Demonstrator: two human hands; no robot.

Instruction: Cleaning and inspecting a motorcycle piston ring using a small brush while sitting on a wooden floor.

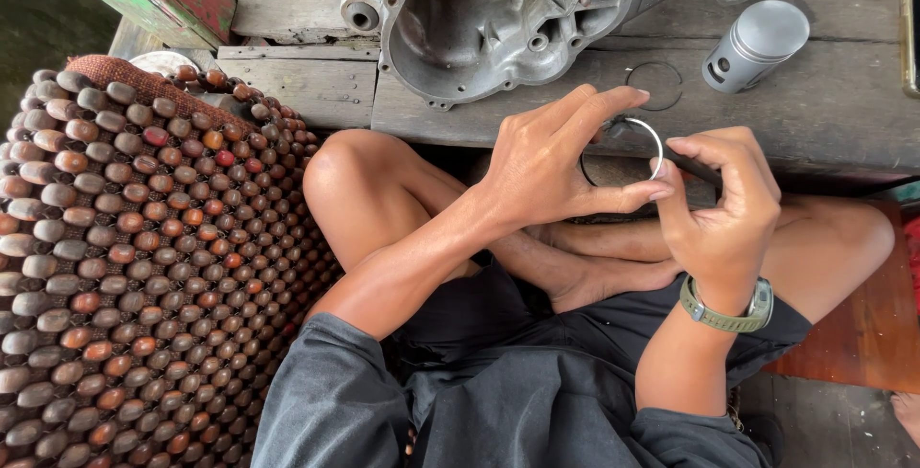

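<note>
While both hands pinch ring point(655, 142) above lap, left hand point(546, 166) fingers grip its left edge, right hand point(724, 205) fingers its right; piston point(757, 45) at 1 o'clock on surface point(824, 104), casing point(498, 18) at 11.

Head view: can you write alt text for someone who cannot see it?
Seen from above, a seated person's left hand and right hand hold a thin metal ring between the fingertips, over crossed bare legs. Beyond, a worn wooden bench carries a grey engine casing, a silver piston and another thin ring; a beaded seat cover lies at left.
</note>
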